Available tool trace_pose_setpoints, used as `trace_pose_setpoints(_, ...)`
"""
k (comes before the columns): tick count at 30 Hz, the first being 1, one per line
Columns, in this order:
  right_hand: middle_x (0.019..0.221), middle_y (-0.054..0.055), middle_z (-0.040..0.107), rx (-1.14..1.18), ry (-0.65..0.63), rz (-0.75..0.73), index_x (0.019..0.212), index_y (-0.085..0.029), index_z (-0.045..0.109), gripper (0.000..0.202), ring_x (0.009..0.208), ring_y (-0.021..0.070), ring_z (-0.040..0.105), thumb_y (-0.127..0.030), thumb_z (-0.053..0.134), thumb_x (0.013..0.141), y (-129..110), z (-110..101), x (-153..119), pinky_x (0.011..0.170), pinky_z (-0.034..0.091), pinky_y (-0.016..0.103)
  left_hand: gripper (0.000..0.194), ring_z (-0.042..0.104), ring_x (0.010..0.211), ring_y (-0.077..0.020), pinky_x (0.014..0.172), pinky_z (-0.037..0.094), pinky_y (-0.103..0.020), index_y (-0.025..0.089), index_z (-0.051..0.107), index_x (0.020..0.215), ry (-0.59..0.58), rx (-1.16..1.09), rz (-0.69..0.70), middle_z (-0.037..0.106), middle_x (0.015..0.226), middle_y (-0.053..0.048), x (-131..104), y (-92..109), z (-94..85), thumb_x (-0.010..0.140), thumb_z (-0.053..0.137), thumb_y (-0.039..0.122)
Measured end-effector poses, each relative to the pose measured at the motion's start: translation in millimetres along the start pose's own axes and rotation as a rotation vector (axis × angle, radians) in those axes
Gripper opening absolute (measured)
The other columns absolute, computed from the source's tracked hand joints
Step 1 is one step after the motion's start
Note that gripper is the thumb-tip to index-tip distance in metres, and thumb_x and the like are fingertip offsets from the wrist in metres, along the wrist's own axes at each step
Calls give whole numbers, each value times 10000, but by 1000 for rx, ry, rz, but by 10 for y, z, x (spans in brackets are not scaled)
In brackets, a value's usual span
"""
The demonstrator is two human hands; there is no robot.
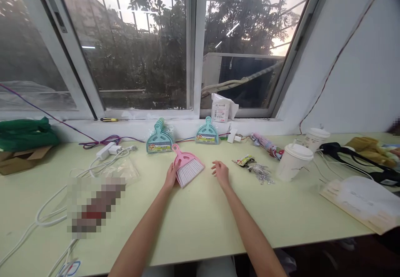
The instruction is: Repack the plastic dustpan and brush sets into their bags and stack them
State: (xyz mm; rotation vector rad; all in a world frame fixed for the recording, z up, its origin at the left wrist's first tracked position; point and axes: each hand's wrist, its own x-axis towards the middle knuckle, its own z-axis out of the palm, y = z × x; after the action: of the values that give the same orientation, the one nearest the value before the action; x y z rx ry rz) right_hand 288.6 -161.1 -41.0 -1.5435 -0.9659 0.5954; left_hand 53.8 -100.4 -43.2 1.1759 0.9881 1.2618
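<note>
My left hand [171,176] grips the left edge of a pink dustpan [179,153] with a white-bristled brush [190,171] set in it. The set is tilted, its handle pointing up and to the left. To the right of it, my right hand [221,173] hovers over or rests on the table, fingers loosely bent and apart, holding nothing. Beyond my hands stand a stack of packaged teal dustpan sets [159,138] and another teal set [207,133], both with printed labels. Nearest my right hand lie printed cards [244,160] and a bunch of silvery ties [261,173].
White cables [46,223] and a power adapter [108,150] lie at left, near a cardboard box [23,160]. At right are two white cups [295,162] [316,138], an umbrella-like patterned roll [267,145] and a white package [364,200]. Windows rise behind the table [200,227].
</note>
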Motion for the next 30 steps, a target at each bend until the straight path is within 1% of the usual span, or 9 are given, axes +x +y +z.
trace_pose_setpoints(2,918,87,682,-289,0,-335,925,-197,649,366,767,196,655,-440,376,918,-80,212,-198,681,506,306,637,594,1072,-259,952,420,-359,143,619,1161,-123,36,58,652,1154,-123,-80,7,84,736,609,617)
trace_pose_setpoints(4,1056,105,645,-535,9,-529,1007,-203,630,296,961,230,611,-367,398,923,-152,376,-365,775,493,334,605,556,1144,-247,997,384,-344,155,602,1201,-201,77,132,622,1229,-115,-163,39,159,793,551,600)
trace_pose_setpoints(9,1196,121,590,-724,29,-691,1220,-182,537,334,1123,246,511,-293,396,938,-243,483,-506,928,421,378,535,517,1205,-239,1036,345,-333,179,573,1256,-242,191,263,588,1300,-91,-311,148,260,874,463,538)
trace_pose_setpoints(12,1227,118,589,-630,40,-682,1230,-187,538,342,1143,251,493,-299,409,933,-265,487,-487,981,363,395,528,552,1145,-243,1008,372,-337,183,580,1257,-245,255,316,616,1257,-85,-345,143,263,892,428,534)
trace_pose_setpoints(14,1144,119,627,-571,60,-616,1121,-198,600,285,1094,260,511,-313,435,919,-276,485,-471,971,350,402,535,606,1010,-234,928,427,-330,172,629,1194,-277,287,315,675,1126,-84,-344,117,239,897,397,551)
trace_pose_setpoints(18,942,98,651,-459,11,-513,878,-210,624,267,947,249,530,-365,411,921,-272,443,-446,902,375,383,636,618,613,-172,646,484,-297,122,645,1171,-327,239,155,685,804,-87,-306,117,153,874,377,617)
trace_pose_setpoints(24,958,105,612,-325,86,-434,856,-189,596,334,986,242,492,-415,359,923,-217,382,-369,924,362,382,738,682,790,-208,723,537,-355,217,333,1461,-549,30,-94,611,1222,-157,-349,244,218,841,497,581)
trace_pose_setpoints(27,955,112,612,-326,87,-404,846,-184,613,341,994,252,488,-425,380,905,-195,329,-303,941,350,390,737,681,806,-219,758,540,-404,199,344,1449,-608,29,-124,611,1212,-150,-418,271,327,823,580,507)
trace_pose_setpoints(30,923,113,615,-322,83,-377,834,-178,625,351,955,255,501,-439,397,890,-176,263,-243,928,356,394,699,678,847,-214,805,528,-414,214,343,1444,-572,9,-130,548,1306,-155,-483,282,407,845,544,511)
